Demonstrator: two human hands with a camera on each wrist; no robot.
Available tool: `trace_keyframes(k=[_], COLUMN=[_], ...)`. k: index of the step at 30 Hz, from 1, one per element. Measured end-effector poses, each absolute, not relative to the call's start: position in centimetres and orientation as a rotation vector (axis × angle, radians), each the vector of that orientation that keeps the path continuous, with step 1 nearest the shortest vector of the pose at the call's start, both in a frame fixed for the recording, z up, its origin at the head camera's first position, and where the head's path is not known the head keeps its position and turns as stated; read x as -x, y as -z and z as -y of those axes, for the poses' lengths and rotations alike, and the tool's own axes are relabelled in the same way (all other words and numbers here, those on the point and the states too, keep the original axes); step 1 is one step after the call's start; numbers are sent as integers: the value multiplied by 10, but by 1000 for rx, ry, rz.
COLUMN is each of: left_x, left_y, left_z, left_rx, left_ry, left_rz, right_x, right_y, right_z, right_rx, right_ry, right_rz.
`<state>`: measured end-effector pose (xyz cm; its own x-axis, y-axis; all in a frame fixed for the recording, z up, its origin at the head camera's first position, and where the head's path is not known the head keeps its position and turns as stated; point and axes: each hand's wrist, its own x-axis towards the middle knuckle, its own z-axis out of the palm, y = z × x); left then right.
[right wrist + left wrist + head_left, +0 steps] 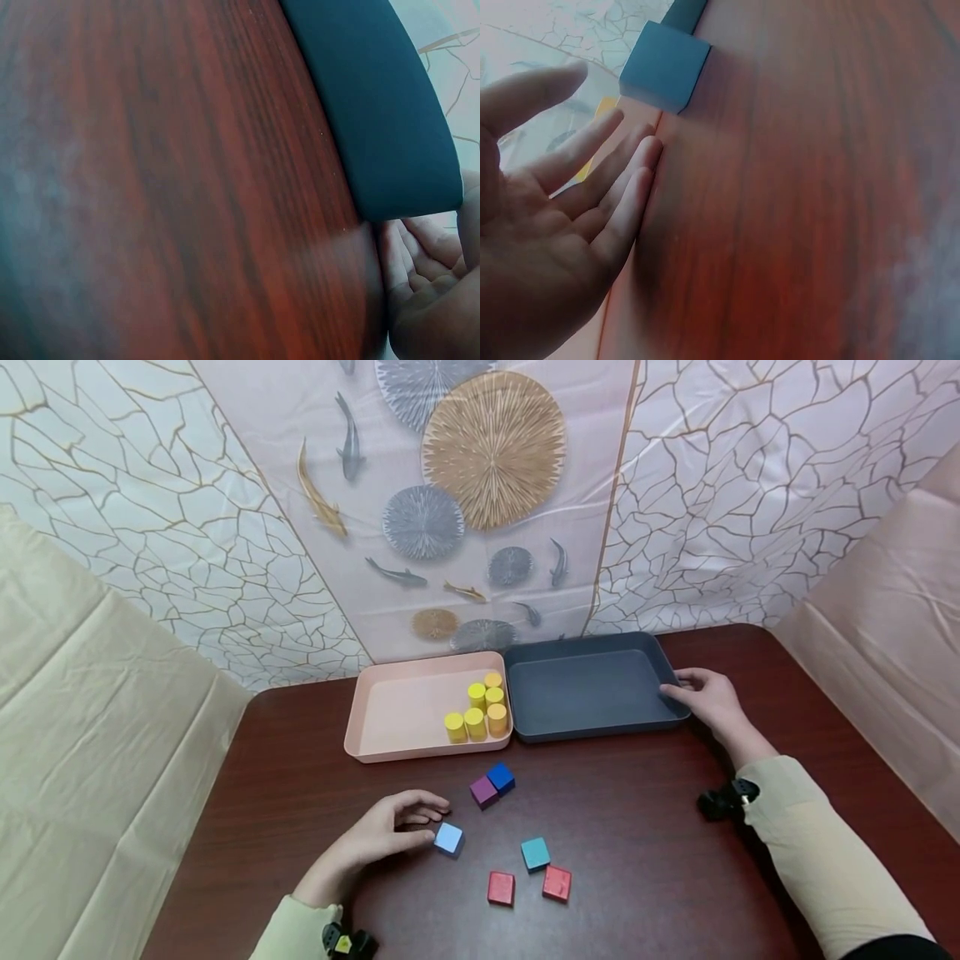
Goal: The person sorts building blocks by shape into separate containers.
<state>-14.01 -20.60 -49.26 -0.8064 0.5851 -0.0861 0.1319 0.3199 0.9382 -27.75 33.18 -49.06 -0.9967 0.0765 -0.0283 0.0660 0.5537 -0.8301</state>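
Observation:
Palm turned sideways and fingers loosely extended, my left hand point(393, 827) is beside a light blue cube point(448, 839) on the table, with nothing in its grasp. In the left wrist view the blue cube point(664, 67) stands just beyond the fingertips. My right hand point(708, 697) pinches the right wall of a dark blue-grey tray point(600, 727), thumb over the rim and fingers outside. In the right wrist view the tray's outer wall point(375, 112) meets the hand, and part of the thumb is cut off by the frame edge.
A pink tray point(397, 756) with several yellow cylinders point(475, 722) touches the dark tray's left side. On the table are a purple cube point(483, 792), a dark blue cube point(501, 778), a teal cube point(536, 854) and two red cubes point(501, 888). Patterned cloth point(480, 568) hangs behind.

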Motion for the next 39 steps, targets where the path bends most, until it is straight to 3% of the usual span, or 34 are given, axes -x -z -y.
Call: trace_keyframes(k=[10,39], left_x=[140,141], left_y=[491,490], left_z=[205,198], left_rx=[-852,-708], left_ry=[-1265,-1255], left_rz=[-2326,-2379], right_x=[276,278], right_y=[491,491], right_z=[-332,-339], right_rx=[112,122], right_ry=[-1481,-1479], right_rz=[2759,2822])
